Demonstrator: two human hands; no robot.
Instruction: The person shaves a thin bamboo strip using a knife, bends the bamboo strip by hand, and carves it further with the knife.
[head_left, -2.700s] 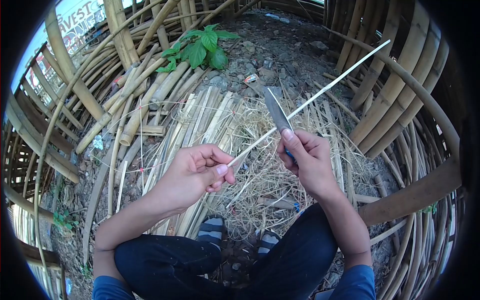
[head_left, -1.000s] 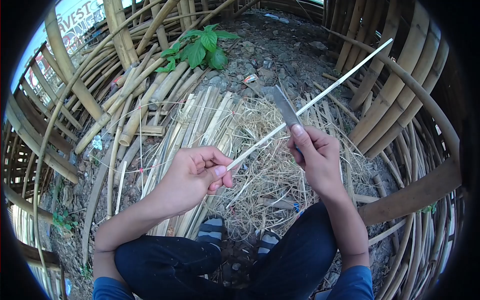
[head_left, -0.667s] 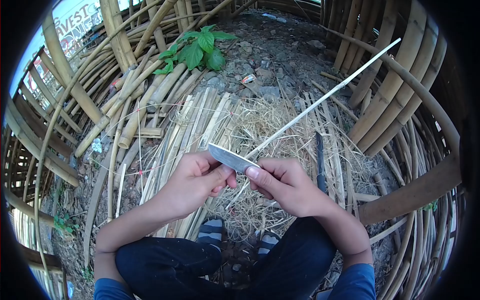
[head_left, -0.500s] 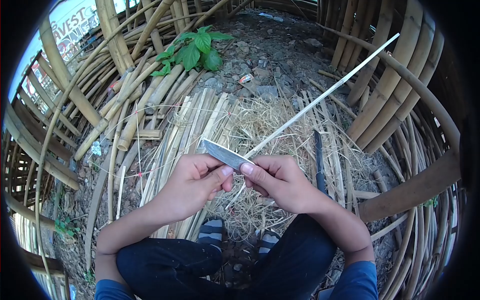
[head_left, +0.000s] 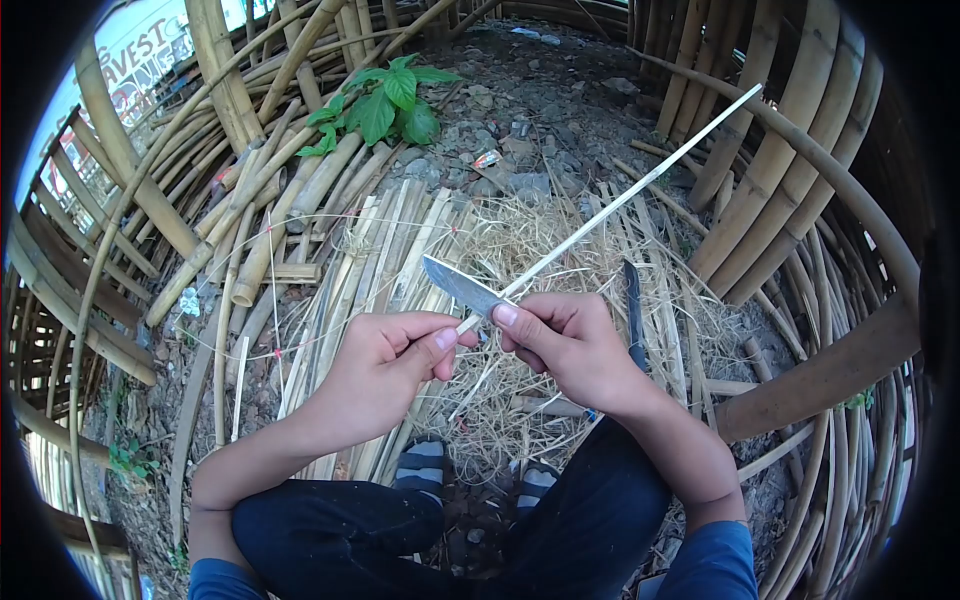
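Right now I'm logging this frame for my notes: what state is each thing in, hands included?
left hand: closed, pinching the near end of the bamboo strip
right hand: closed on the knife's handle
knife: blade bare, laid against the strip beside the left hand
bamboo strip: held up, slanting away to the upper right
second knife: lying untouched on the shavings

The right hand [head_left: 575, 350] is covering the handle of the knife [head_left: 462, 287], and the left hand [head_left: 385, 370] is hiding the near end of the bamboo strip [head_left: 620, 198]. The lettering on the sign [head_left: 135, 45] is running off the view's dark rim, leaving only part readable
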